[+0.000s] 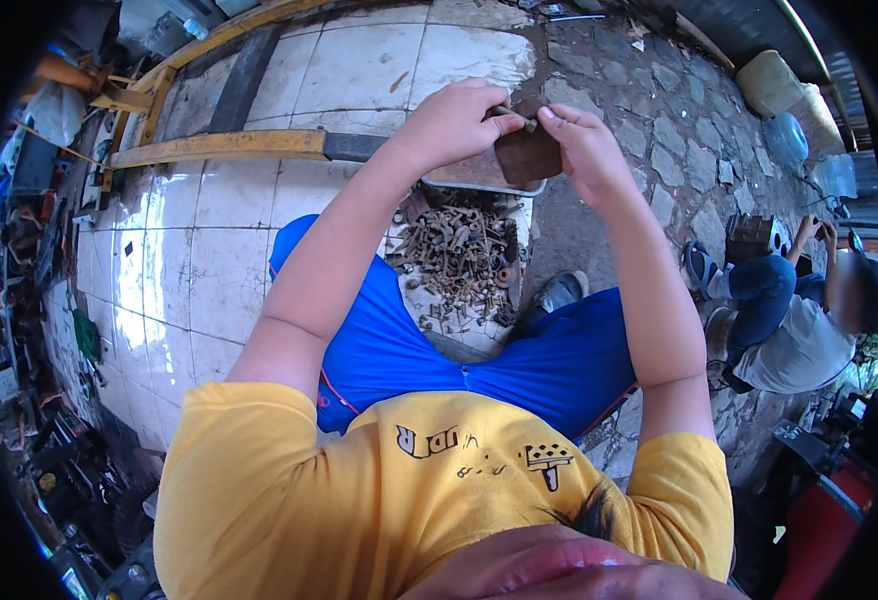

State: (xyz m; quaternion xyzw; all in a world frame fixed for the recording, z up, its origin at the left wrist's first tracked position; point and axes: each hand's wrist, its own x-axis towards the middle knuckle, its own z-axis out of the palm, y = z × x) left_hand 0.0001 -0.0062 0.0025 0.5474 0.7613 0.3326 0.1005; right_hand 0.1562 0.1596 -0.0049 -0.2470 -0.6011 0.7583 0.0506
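Okay, flat dull-brown piece (530, 160), long axis near-far, free end near; right hand (589, 150) pinching it, left hand (459, 120) gripping small greyish part (530, 125).

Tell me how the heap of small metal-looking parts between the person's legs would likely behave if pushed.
The heap would probably spread rather than slide as one, since its pieces look loose and separate. It is likely heavy for its size, as the parts look like metal. Its edges may scatter easily: small pieces lie strewn there on the pale tiles.
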